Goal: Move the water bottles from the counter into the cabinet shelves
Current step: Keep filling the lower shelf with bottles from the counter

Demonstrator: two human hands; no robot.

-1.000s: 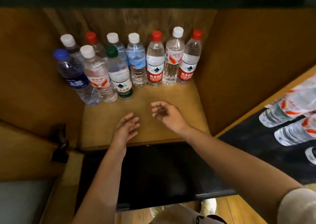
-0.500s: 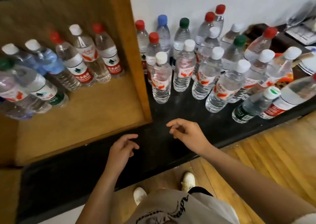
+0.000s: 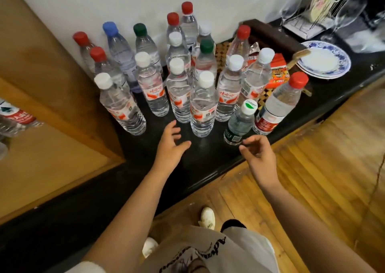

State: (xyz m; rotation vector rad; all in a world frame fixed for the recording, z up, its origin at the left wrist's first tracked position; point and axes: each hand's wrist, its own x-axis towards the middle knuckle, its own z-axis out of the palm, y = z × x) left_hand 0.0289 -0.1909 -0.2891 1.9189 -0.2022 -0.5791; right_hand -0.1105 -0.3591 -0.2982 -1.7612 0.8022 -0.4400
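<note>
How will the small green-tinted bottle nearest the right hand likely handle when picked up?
The green-tinted bottle looks full, so probably heavy for its size. Its thin plastic may give under a tight grip. Narrow and upright near the counter edge, it could tip if the right hand nudges it.

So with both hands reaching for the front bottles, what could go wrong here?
The bottles are packed tightly: the left hand going for the white-capped bottle could topple its neighbours. The small green-labelled bottle near the right hand stands close to the black counter's edge and might fall to the floor.
</note>
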